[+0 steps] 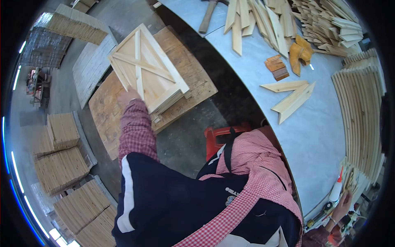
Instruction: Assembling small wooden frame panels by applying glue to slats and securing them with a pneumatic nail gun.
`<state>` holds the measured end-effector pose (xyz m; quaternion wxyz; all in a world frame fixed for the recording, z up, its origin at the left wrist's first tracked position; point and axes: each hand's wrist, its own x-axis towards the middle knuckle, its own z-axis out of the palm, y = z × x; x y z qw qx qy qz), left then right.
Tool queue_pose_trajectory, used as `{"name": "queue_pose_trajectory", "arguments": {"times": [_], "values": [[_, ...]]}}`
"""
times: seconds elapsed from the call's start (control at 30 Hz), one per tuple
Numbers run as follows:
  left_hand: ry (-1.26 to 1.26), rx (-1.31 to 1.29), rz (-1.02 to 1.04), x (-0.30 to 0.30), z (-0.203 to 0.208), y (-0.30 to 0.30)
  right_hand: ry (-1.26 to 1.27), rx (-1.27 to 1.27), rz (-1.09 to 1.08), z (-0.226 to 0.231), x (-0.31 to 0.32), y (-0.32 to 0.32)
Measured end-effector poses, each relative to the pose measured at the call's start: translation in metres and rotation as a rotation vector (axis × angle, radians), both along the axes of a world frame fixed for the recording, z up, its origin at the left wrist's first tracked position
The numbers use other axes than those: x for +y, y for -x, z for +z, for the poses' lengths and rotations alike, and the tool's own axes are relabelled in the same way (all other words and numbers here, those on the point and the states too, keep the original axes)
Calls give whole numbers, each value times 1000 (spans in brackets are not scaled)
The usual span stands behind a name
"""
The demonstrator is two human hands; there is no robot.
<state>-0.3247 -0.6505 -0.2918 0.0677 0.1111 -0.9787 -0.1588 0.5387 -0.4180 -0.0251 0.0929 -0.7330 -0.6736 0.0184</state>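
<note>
Off to the left, my left hand (128, 96) is at the near-left edge of a framed wooden panel (160, 87), its fingers closed on the rim and slightly blurred. Crossed slats brace the panel, which lies on top of a small stack on a brown wooden board (108, 108). My right hand (343, 206) is far to the lower right, beside a white glue bottle with a red nozzle (336, 189) and some thin wood strips (349, 179). Its fingers are too small and foreshortened to show whether they hold anything.
On the pale blue worktable (247, 72) lie mitred wood slats (294, 101), a hammer (208, 16), a yellow-brown glove-like item (300, 54) and heaped wood pieces (325, 24). Curved-looking slat stacks (357, 119) line its right. A red stool (214, 138) stands below; stacked panels (61, 164) fill the left.
</note>
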Motion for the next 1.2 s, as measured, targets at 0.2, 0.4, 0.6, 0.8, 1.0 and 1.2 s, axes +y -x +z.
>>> {"name": "queue_pose_trajectory", "arguments": {"times": [0.2,0.4,0.6,0.8,1.0,1.2], "values": [[-285,19,-451,-34,-46,57,-558,-344,156,58,70,35],[-388,180,-673,-4,6,34,-685,-424,390,108,167,103],[-514,208,-845,60,18,8,-223,-403,226,107,186,70],[-726,10,-1078,106,108,-112,-234,-405,304,103,174,76],[-839,-67,-1402,153,156,-207,-495,-561,545,86,124,88],[-998,-479,-1534,186,199,-301,-636,-584,561,72,-33,116]]}}
